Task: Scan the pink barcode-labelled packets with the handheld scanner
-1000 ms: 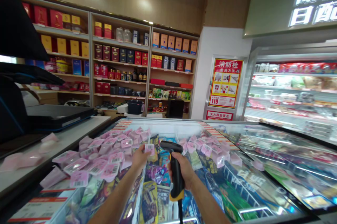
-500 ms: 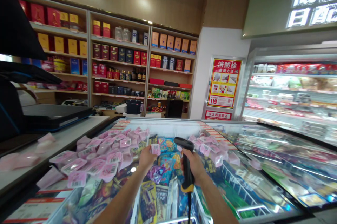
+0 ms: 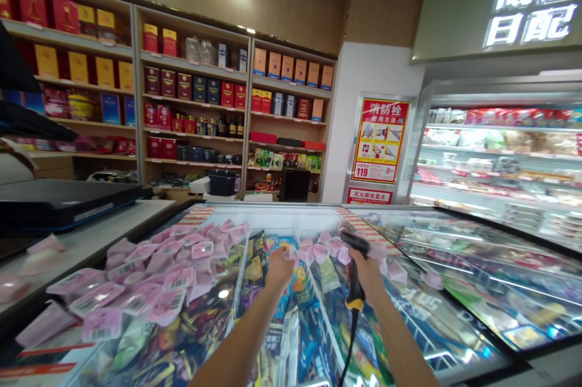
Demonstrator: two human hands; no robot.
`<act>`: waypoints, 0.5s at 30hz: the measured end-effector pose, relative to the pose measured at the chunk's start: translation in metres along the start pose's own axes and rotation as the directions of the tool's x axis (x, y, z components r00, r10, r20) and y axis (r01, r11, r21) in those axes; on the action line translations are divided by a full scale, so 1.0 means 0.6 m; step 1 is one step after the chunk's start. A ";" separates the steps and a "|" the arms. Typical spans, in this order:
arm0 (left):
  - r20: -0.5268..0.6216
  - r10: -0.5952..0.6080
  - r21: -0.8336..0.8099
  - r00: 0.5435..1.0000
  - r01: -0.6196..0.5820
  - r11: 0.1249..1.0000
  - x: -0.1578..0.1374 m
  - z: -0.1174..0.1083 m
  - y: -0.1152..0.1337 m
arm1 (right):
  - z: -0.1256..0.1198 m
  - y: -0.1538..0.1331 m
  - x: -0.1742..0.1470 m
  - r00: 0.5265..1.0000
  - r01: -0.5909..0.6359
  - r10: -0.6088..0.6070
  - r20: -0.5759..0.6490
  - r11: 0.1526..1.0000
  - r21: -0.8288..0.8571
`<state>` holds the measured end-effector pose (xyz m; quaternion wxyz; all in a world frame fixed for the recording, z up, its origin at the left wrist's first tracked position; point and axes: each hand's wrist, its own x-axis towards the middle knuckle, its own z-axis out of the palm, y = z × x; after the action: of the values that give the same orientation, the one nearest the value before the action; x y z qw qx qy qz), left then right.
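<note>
My right hand (image 3: 369,272) is wrapped round the handle of a black and yellow barcode scanner (image 3: 355,296), whose cable hangs down toward me. Over the middle of the glass-topped freezer, my left hand (image 3: 278,269) is closed on a small pink cup (image 3: 292,253), mostly hidden by the fingers. To the left lies a large heap of similar pink cups (image 3: 163,281), many with barcodes facing up. A smaller group of pink cups (image 3: 321,252) sits between my hands and beyond the scanner.
Colourful frozen packets (image 3: 291,338) fill the freezer's wire compartments under the glass. On the left stands a counter (image 3: 113,226) with a black machine (image 3: 68,202) and more cups. Shelves of boxes (image 3: 195,87) line the back wall. A lit refrigerated cabinet (image 3: 500,150) is at right.
My left hand has moved right with the pink cup, toward the smaller group. The scanner in my right hand has also shifted right. The view has turned slightly to the right.
</note>
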<state>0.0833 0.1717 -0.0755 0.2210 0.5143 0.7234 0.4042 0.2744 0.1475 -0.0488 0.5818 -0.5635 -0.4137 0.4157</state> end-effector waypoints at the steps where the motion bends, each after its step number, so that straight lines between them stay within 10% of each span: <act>1: 0.012 0.016 -0.005 1.000 -0.016 1.000 0.001 0.008 0.004 | 0.000 0.001 0.000 1.000 0.000 0.000 0.005 1.000 0.011; 10: 0.067 0.211 -0.003 0.975 -0.212 0.977 -0.007 0.071 0.027 | -0.001 -0.001 -0.007 1.000 0.001 -0.003 0.029 0.997 0.078; 15: 0.007 0.262 0.084 0.965 -0.262 0.962 -0.014 0.015 0.011 | 0.020 -0.002 -0.032 0.997 -0.017 0.009 0.079 0.995 0.098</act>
<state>0.0966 0.1684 -0.0761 0.1424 0.6134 0.6659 0.4001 0.2573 0.1330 -0.0478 0.5894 -0.5202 -0.4116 0.4612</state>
